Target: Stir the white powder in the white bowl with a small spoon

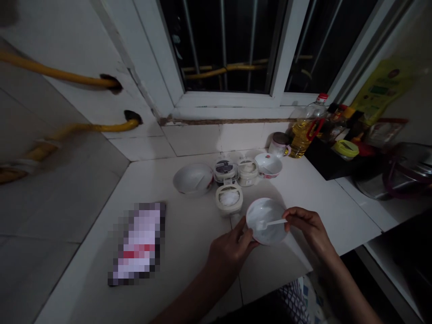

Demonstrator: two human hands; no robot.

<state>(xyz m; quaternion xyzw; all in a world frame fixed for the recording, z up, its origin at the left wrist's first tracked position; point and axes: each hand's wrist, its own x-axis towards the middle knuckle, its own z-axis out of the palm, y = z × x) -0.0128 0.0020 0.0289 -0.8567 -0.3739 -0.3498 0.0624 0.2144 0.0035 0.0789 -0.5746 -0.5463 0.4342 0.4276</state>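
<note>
My left hand grips the left rim of a small white bowl, thumb at the edge. Between the fingertips of my right hand is the handle of a small white spoon, its scoop inside the bowl. Just beyond the bowl stands an open square jar of white grains. Behind that jar are a jar with a dark lid and another pale jar. A larger white bowl lies to their left, a flowered bowl to their right.
On the white counter, a pixelated flat object lies at left. An oil bottle, a mug and a black box of condiments stand at back right. A metal pot is at far right.
</note>
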